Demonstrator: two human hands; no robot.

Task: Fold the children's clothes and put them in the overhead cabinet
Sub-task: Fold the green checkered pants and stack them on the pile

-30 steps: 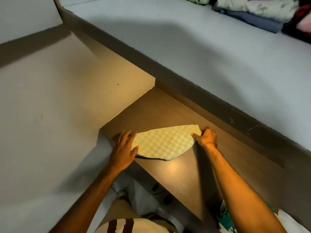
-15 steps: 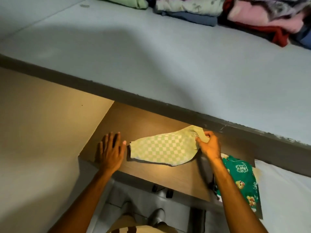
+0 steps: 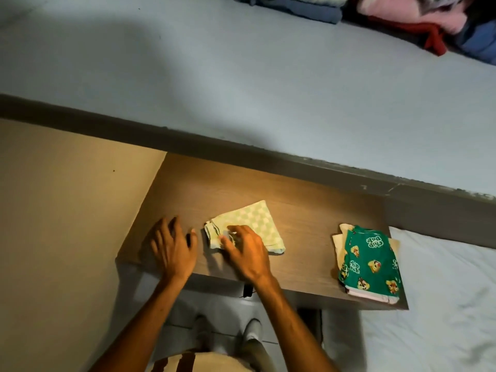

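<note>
A small green-and-white checked garment (image 3: 255, 224) lies folded into a rough square on the brown wooden board (image 3: 308, 216). My right hand (image 3: 247, 253) rests on the garment's near left part, fingers spread and pressing on the cloth. My left hand (image 3: 173, 245) lies flat on the board just left of the garment, fingers apart, holding nothing. A folded green garment with cartoon prints (image 3: 371, 261) sits on a cream piece at the board's right end.
A pale blue shelf surface (image 3: 241, 89) stretches above the board, with a pile of pink, red and blue clothes (image 3: 402, 20) at its top right. A beige wall panel (image 3: 67, 210) stands on the left. White bedding (image 3: 442, 304) lies at the lower right.
My right hand carried the garment's right end over to the left, folding it from a long shape into a square. My left hand stayed beside it. The view swung right, showing the green printed garment.
</note>
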